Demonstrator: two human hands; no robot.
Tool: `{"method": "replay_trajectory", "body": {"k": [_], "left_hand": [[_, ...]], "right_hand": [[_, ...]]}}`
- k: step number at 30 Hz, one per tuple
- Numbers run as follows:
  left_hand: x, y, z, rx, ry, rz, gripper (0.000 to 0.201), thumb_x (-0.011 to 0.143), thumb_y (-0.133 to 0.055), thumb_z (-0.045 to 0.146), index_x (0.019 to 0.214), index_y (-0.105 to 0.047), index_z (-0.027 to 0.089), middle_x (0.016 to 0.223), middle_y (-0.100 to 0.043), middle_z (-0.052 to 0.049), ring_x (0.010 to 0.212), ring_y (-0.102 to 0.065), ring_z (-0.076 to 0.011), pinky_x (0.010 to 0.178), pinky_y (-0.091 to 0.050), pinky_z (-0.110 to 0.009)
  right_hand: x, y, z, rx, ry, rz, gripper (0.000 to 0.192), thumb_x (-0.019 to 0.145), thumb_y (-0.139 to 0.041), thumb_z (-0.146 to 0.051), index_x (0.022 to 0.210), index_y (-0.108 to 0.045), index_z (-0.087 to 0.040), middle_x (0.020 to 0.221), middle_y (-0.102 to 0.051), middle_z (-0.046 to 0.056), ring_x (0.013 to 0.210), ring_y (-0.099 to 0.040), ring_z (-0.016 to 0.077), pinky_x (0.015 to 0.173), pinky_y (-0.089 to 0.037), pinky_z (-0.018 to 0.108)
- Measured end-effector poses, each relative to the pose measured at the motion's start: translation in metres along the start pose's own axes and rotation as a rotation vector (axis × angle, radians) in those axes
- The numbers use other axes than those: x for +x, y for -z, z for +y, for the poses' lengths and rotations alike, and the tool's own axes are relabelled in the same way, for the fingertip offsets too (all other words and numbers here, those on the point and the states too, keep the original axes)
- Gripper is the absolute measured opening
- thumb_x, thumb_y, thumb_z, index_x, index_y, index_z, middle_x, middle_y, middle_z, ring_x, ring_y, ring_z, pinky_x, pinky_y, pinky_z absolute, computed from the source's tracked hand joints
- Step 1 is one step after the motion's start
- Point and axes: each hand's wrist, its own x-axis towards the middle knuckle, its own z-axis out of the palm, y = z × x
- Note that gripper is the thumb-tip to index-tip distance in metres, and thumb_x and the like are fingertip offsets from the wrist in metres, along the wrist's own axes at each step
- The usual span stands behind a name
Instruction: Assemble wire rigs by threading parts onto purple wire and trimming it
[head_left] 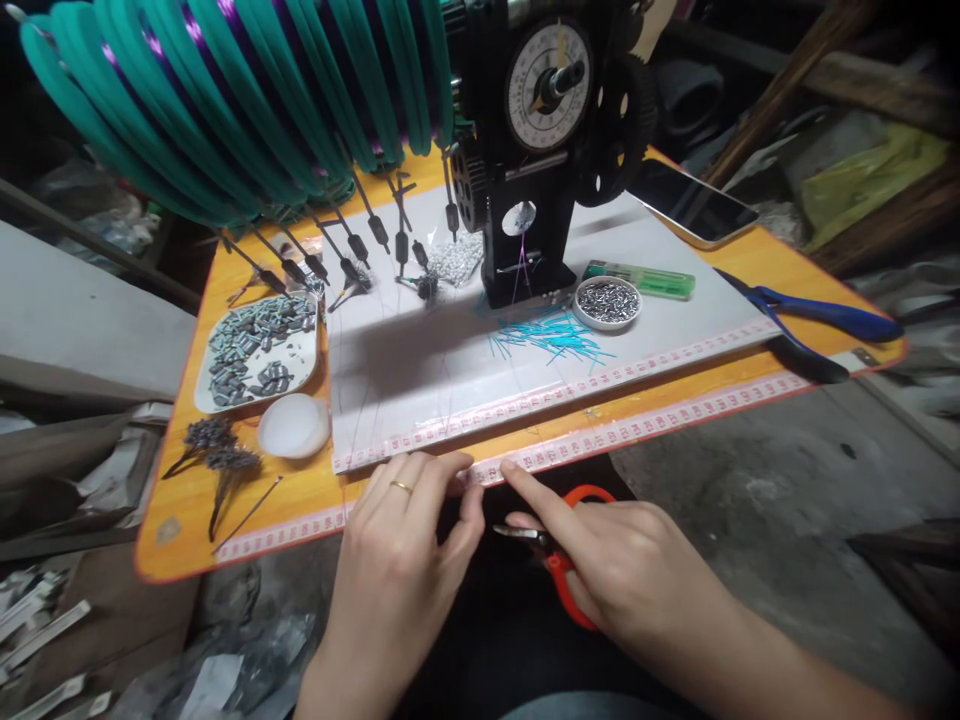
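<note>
My left hand (412, 530), with a ring on one finger, rests at the table's front edge. Its thumb and fingertips close together over the measuring tape (555, 452); whatever lies between them is too small to make out. Orange-handled scissors (564, 580) are held in my right hand (622, 550), blades pointing left toward my left hand. My right index finger stretches out and touches the tape just right of my left fingertips. A white board (420, 400) lies behind both hands, with a second tape (517, 405) along its front edge.
A black machine with a dial (550, 85) and a green-wrapped drum (247, 110) stands behind. On the table are blue strips (555, 335), a dish of metal pieces (607, 302), a green cutter (652, 281), blue-handled pliers (825, 312), a phone (694, 203) and a parts tray (304, 370).
</note>
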Motion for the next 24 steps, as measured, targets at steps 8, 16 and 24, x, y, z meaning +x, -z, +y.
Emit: {"method": "replay_trajectory", "body": {"k": [8,16,24], "left_hand": [[-0.004,-0.002,-0.01,-0.066,-0.006,0.013,0.01,0.088,-0.058,0.009,0.093,-0.062,0.018,0.082,-0.059,-0.003,0.073,-0.056,-0.0152,0.065,-0.049,-0.031],[-0.002,0.002,-0.011,-0.086,-0.006,-0.068,0.01,0.09,-0.056,0.01,0.094,-0.061,0.017,0.085,-0.059,-0.003,0.079,-0.057,-0.0151,0.069,-0.048,-0.029],[0.003,0.01,-0.015,-0.152,-0.035,-0.125,0.019,0.09,-0.057,0.005,0.1,-0.064,0.019,0.09,-0.06,-0.002,0.081,-0.06,-0.0108,0.071,-0.049,-0.021]], "right_hand": [[0.006,0.008,-0.006,-0.295,0.099,-0.097,0.044,0.089,-0.046,-0.013,0.129,-0.056,0.002,0.05,-0.051,-0.001,0.038,-0.052,0.0167,0.036,-0.028,0.029],[0.024,0.019,-0.02,-0.544,0.231,-0.187,0.053,0.071,-0.046,-0.006,0.119,-0.065,0.002,0.048,-0.052,0.004,0.036,-0.047,0.0175,0.036,-0.03,0.027],[0.032,0.023,-0.023,-0.479,0.241,-0.283,0.053,0.07,-0.046,-0.006,0.118,-0.063,0.008,0.047,-0.055,0.007,0.034,-0.047,0.0173,0.033,-0.029,0.027]]}}
